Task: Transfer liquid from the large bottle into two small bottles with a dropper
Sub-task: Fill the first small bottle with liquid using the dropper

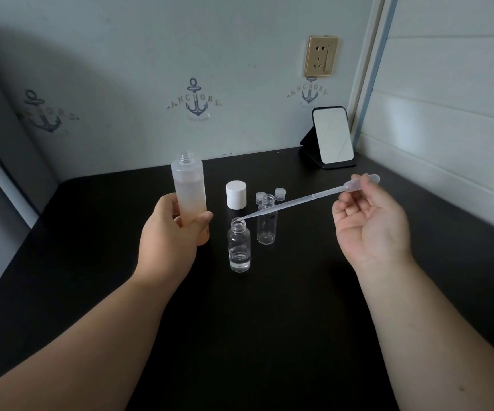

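I am pinching the dropper point(305, 200) bulb in my right hand point(370, 221), tip at the centre-frame small bottle point(239, 247) mouth, left hand point(171, 232) gripping the large bottle point(189, 197) on the bench point(269, 321), and squeezing slowly should be avoiding spills.

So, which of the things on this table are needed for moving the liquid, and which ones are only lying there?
Needed for the job:
- large bottle, held by the left hand
- dropper, pinched by the right hand
- near small bottle, dropper tip at its mouth
- far small bottle
- white cap and two small clear caps

Only lying there:
- mirror
- wall socket
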Demonstrator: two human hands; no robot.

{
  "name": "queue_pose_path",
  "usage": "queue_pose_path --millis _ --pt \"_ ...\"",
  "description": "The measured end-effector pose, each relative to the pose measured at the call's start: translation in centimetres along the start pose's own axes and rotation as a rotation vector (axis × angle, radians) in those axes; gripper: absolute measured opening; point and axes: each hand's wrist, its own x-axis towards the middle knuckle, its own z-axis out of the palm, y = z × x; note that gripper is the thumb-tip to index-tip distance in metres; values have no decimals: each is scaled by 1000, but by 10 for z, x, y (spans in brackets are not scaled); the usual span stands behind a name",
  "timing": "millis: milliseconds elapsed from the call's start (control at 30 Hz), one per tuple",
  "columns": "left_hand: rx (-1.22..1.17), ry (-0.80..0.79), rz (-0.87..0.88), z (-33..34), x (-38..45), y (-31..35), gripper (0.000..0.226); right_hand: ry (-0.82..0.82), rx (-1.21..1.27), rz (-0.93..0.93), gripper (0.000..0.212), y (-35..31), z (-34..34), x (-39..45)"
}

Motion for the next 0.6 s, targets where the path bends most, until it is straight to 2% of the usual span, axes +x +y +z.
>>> queue_pose_path --millis 100,367,500,600 --pt "2 16 -13 1 1 0 47 -6 -3 0 23 0 -1 0" --pt "-5 -10 -29 0 0 1 63 -9 2 0 25 0 -1 2" --pt "-138 -47 -54 -5 -4 7 55 -14 1 0 25 0 -1 2" --pt "-229 89 -6 -11 -11 14 51 -17 -1 0 23 -1 -2 2"
